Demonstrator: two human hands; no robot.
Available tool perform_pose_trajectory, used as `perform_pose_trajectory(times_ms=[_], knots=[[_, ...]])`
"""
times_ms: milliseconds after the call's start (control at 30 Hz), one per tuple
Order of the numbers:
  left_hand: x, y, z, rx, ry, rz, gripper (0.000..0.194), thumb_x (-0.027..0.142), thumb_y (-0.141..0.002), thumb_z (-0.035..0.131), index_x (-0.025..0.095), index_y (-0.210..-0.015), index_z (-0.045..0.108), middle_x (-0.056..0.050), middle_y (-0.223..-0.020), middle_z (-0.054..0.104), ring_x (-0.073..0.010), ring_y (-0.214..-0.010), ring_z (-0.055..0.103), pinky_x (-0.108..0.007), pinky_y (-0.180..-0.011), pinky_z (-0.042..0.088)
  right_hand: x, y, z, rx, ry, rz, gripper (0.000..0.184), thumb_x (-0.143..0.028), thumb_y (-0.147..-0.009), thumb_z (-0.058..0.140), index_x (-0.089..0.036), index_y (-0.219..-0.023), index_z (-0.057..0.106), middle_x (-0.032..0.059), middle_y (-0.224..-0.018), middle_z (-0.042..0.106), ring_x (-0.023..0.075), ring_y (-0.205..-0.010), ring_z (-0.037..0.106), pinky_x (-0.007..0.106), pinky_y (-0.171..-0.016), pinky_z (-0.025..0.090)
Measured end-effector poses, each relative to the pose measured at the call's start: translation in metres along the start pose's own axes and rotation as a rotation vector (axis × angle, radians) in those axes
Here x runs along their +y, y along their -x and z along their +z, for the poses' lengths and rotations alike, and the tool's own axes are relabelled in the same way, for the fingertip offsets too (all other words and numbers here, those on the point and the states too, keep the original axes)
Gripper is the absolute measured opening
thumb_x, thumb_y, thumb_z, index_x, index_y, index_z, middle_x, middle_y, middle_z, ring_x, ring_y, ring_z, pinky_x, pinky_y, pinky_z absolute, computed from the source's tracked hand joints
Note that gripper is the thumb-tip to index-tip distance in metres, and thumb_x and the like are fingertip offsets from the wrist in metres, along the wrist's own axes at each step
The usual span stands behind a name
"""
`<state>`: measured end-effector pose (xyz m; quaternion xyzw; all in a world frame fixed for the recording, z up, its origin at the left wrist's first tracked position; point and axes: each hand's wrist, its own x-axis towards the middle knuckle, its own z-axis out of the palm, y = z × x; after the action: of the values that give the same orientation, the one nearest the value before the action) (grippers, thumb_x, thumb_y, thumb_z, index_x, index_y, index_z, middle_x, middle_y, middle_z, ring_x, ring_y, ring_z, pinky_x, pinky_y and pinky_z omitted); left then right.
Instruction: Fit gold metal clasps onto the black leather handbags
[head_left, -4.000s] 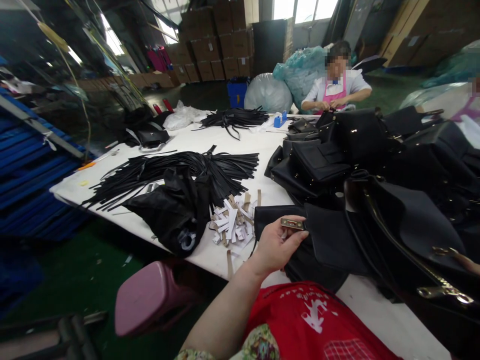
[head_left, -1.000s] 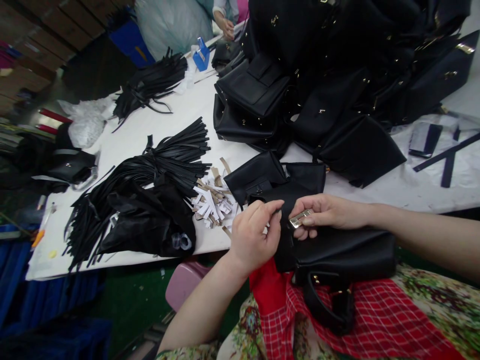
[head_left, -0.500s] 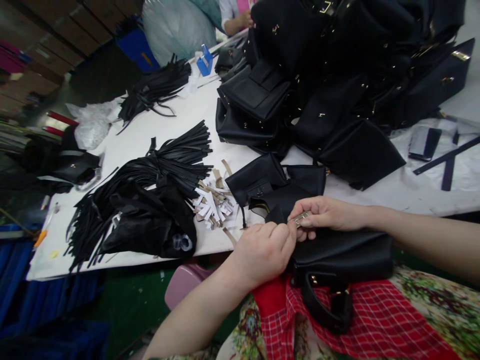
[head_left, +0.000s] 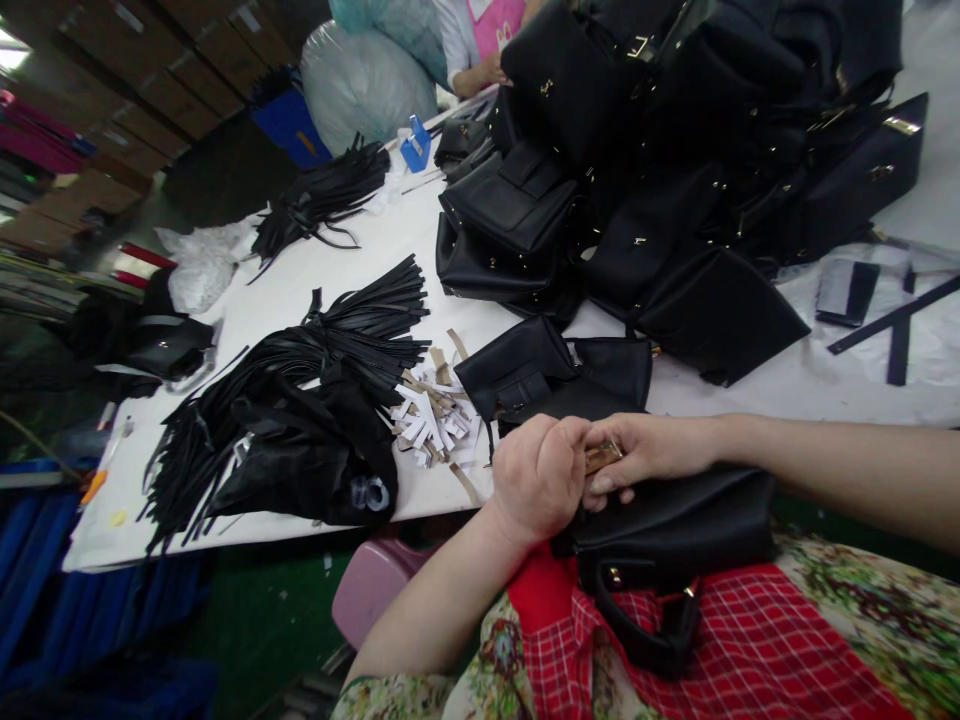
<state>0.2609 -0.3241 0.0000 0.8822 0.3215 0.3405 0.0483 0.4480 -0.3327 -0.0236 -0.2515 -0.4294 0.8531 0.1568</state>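
Observation:
A black handbag [head_left: 690, 515] lies across my lap, its short handle [head_left: 660, 640] hanging over the red checked apron [head_left: 757, 610]. My right hand [head_left: 660, 445] pinches a small gold-coloured metal clasp [head_left: 602, 457] above the bag, thumb on its face. My left hand [head_left: 541, 478] is closed in a fist pressed against the clasp's left end. Whatever its fingers grip is hidden. Just beyond my hands, another black bag [head_left: 517, 365] with its flap lies on the white table [head_left: 720, 400].
A heap of black bags [head_left: 637, 200] covers the back right. To the left are black strap bundles [head_left: 300, 335], a black cloth bag [head_left: 307, 460] and paper strips [head_left: 435, 410]. A pink stool [head_left: 379, 590] stands below the table edge. A co-worker [head_left: 480, 45] sits across the table.
My view has tilted down from the wider room. My right hand has come onto the clasp. My left hand, earlier apart from it, has moved right and closed against its end.

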Motion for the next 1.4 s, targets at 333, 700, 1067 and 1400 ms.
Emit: perform_pose_trajectory(times_ms=[333, 700, 1067, 1400], knots=[[-0.016, -0.017, -0.034, -0.224, 0.322, -0.299, 0.009, 0.021, -0.089, 0.054, 0.018, -0.090, 0.063, 0.000, -0.068, 0.059, -0.0129, -0.063, 0.056, -0.026, -0.062, 0.044, 0.004, 0.000, -0.002, 0.056, -0.011, 0.046, 0.042, -0.037, -0.085, 0.069, -0.018, -0.120, 0.054, 0.0061, -0.098, 0.072, 0.0152, -0.091, 0.068, 0.021, -0.066, 0.052], [-0.012, -0.005, -0.039, -0.551, 0.351, -0.371, 0.015, 0.027, -0.089, 0.061, 0.021, -0.099, 0.069, -0.002, -0.078, 0.068, -0.0153, -0.070, 0.060, -0.028, -0.067, 0.045, -0.005, 0.002, 0.000, 0.036, 0.106, 0.049, 0.040, -0.041, -0.087, 0.065, -0.014, -0.116, 0.058, 0.0082, -0.101, 0.070, 0.0164, -0.092, 0.065, 0.024, -0.069, 0.051], [-0.003, 0.008, -0.015, -0.526, 0.444, -0.743, 0.034, 0.044, -0.075, 0.074, 0.020, -0.094, 0.059, 0.006, -0.065, 0.053, -0.0129, -0.060, 0.051, -0.025, -0.056, 0.037, -0.005, 0.009, 0.005, 0.088, 0.249, -0.016, 0.055, -0.049, -0.099, 0.041, -0.018, -0.144, 0.040, 0.0090, -0.102, 0.065, 0.0179, -0.093, 0.062, 0.028, -0.073, 0.054], [-0.002, 0.016, -0.008, -0.542, 0.659, -0.781, 0.027, 0.036, -0.079, 0.069, 0.018, -0.096, 0.056, 0.006, -0.066, 0.056, -0.0130, -0.061, 0.055, -0.026, -0.062, 0.042, 0.007, 0.011, 0.014, 0.532, 0.553, -0.008, 0.062, -0.052, -0.097, 0.039, -0.014, -0.145, 0.041, 0.0051, -0.081, 0.067, 0.0153, -0.057, 0.061, 0.031, -0.061, 0.054]])
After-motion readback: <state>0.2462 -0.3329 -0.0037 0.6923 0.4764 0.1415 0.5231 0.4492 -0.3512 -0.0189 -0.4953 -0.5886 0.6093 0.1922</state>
